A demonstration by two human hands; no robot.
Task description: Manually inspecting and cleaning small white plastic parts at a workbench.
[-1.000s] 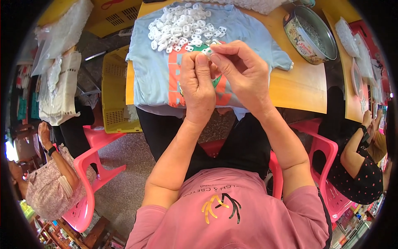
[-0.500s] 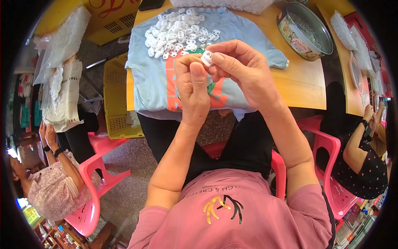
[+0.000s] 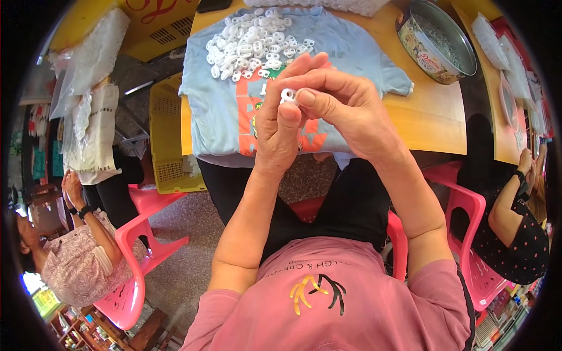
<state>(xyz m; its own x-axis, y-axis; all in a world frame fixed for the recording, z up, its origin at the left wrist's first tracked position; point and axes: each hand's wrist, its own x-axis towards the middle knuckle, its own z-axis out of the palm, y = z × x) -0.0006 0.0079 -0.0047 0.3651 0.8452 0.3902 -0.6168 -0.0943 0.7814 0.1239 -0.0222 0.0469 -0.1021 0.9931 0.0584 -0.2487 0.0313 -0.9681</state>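
Observation:
A small white plastic piece with round holes (image 3: 288, 95) is held between my two hands, above a light-blue T-shirt (image 3: 342, 44) spread on the table. My left hand (image 3: 276, 131) supports it from below with the thumb, its fingers reaching up behind. From the other side my right hand (image 3: 354, 111) pinches it with thumb and forefinger; the remaining fingers of that hand are partly hidden. Just beyond the hands, a loose pile of similar white plastic pieces (image 3: 249, 44) covers the far left of the shirt. A single white bit (image 3: 263, 89) lies on the shirt's orange print.
At the table's (image 3: 430, 126) far right stands a round tin (image 3: 433, 67) holding many small shiny bits. Bubble wrap (image 3: 328, 4) lies along the far edge. A yellow crate (image 3: 167, 134) is left of the table. People sit on pink chairs (image 3: 137, 257) at both sides.
My left fingers have straightened upward, and my right hand has shifted slightly down and left around the white piece. The whole view has moved a little.

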